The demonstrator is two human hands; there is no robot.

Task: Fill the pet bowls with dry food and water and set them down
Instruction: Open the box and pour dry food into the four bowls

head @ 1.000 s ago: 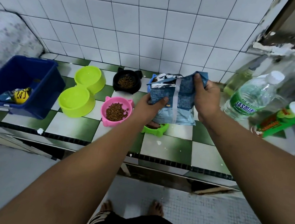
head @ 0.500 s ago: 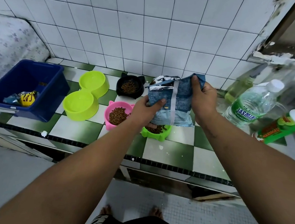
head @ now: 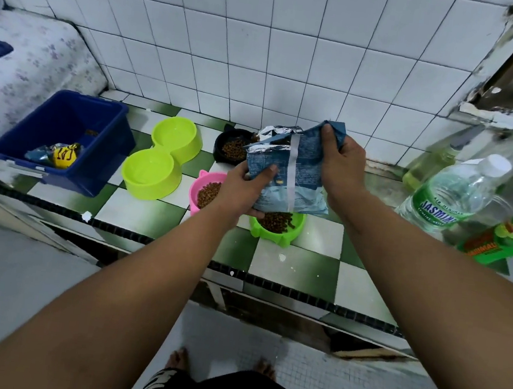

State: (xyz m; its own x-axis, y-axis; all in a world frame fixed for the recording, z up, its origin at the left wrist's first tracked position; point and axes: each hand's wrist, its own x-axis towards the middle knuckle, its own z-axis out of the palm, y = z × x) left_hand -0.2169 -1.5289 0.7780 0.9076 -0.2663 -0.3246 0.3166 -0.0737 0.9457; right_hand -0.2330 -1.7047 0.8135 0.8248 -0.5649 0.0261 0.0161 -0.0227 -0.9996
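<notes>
A blue dry-food bag (head: 292,173) with a silver torn top is held upright over the green bowl (head: 276,230), which holds brown kibble. My left hand (head: 243,186) grips the bag's left side and my right hand (head: 340,162) pinches its upper right corner. The pink bowl (head: 208,188) and the black bowl (head: 231,150) behind it also hold kibble. A lime double bowl (head: 162,158) stands to the left with nothing visible in it. A clear water bottle (head: 450,191) with a green label stands at the right.
A blue tub (head: 63,137) holding a yellow packet sits at the counter's left. More bottles, one a green cleaner bottle (head: 506,238), crowd the right end. The checkered counter's front edge (head: 270,284) runs below the bowls; my bare feet stand on the floor beneath.
The bag has come a little more upright over the green bowl, and that bowl's kibble now shows. Both hands keep their hold. My head has moved, shifting the view.
</notes>
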